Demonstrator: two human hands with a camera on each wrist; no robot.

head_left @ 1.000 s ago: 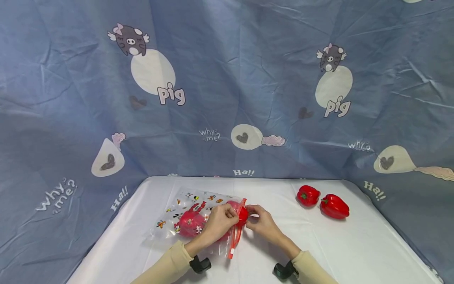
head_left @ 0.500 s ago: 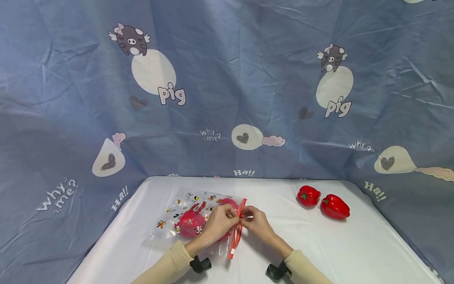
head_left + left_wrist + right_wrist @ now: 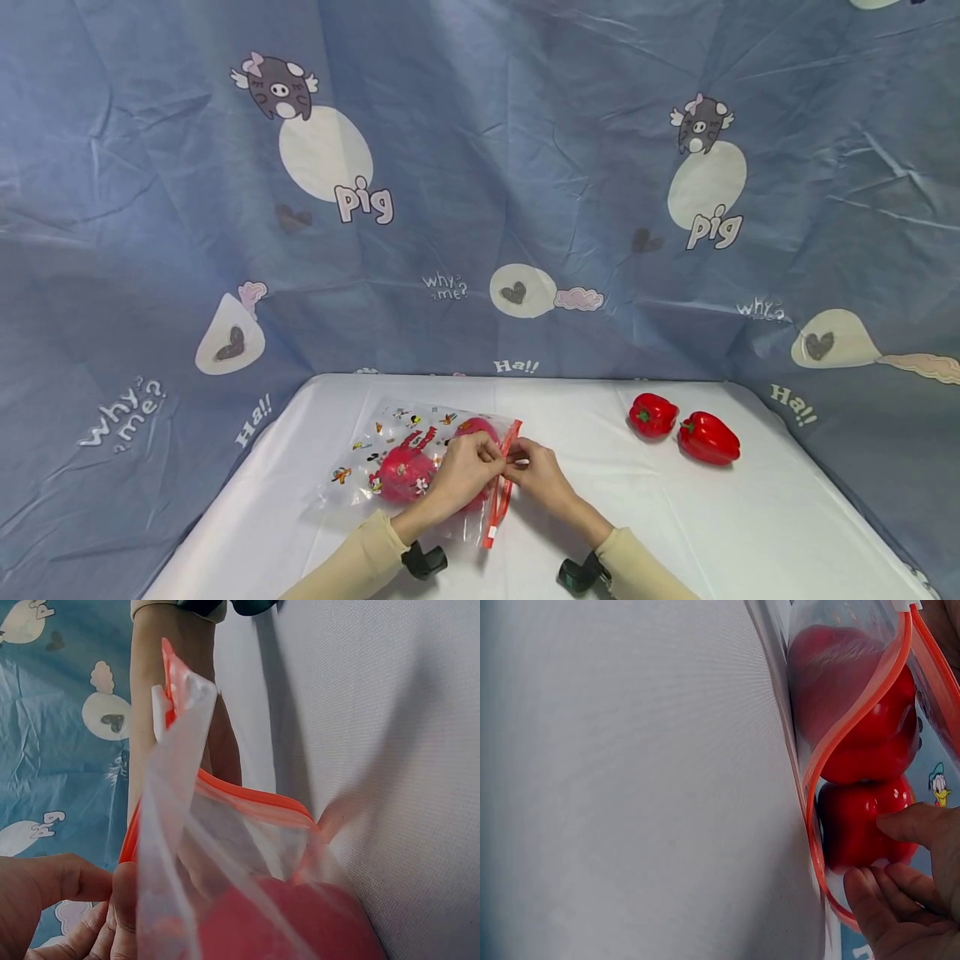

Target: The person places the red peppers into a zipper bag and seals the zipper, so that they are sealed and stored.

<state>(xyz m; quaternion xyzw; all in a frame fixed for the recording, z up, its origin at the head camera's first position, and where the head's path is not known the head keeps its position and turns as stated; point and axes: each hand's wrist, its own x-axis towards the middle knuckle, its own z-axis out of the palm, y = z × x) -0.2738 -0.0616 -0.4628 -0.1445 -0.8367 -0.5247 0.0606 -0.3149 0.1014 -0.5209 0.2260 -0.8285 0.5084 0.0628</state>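
A clear zip bag (image 3: pixel 352 467) with cartoon prints and a red-orange zip edge lies on the table, its mouth facing right. Red bell peppers (image 3: pixel 847 712) are inside, dulled to pink through the plastic. My left hand (image 3: pixel 462 473) pinches the upper side of the bag mouth between thumb and fingers; the left wrist view shows this grip. At the opening is my right hand (image 3: pixel 538 475). In the right wrist view its thumb touches a bell pepper (image 3: pixel 862 825) just inside the mouth, while its fairly straight fingers sit at that pepper's lower edge.
Two loose red bell peppers, one (image 3: pixel 652 415) upright and one (image 3: pixel 708 437) on its side, lie at the back right of the white-covered table (image 3: pixel 637 483). A blue printed cloth (image 3: pixel 450 208) hangs behind. Dark wrist cameras are strapped on both wrists.
My right hand has moved left to the bag mouth, and the pepper that showed bright red there has gone inside. The left hand keeps its pinch on the bag.
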